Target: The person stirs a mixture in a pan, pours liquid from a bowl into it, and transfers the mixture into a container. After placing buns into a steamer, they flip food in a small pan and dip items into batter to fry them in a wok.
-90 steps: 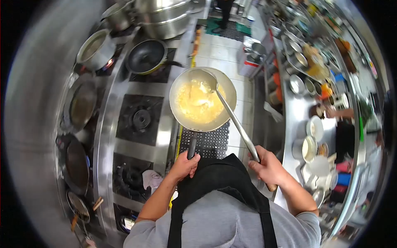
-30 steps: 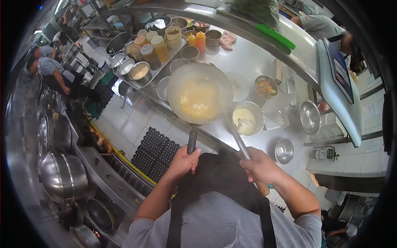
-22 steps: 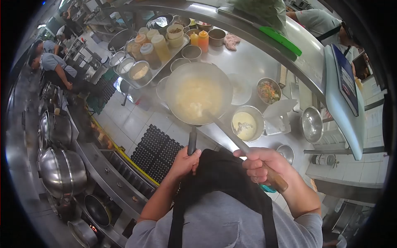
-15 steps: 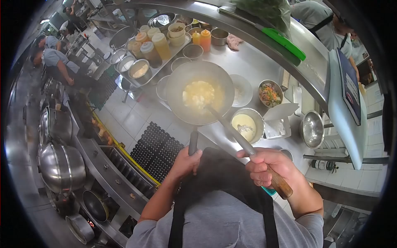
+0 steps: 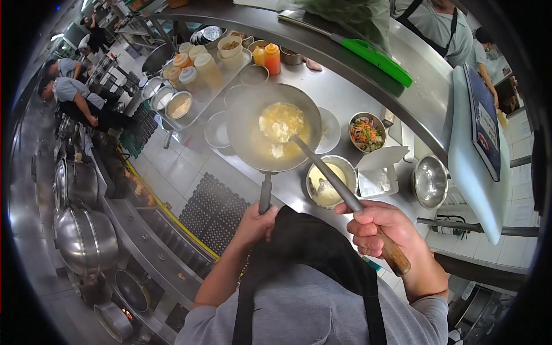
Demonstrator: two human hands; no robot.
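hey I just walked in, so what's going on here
A person's left hand holds a pan by its handle, while their right hand grips a ladle. The ladle's scoop, full of yellowish food, is in or just over the pan. Beyond are a metal counter and cut vegetables.

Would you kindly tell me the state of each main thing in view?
Pan: held by its handle, yellowish liquid inside
Ladle: bowl holding liquid with pale pieces
Left hand: closed on the pan's handle
Right hand: closed on the ladle
Pot: uncovered, creamy mixture inside
Vegetable bowl: uncovered, filled
Box: lid open
Book: shut
Orange bottle: upright
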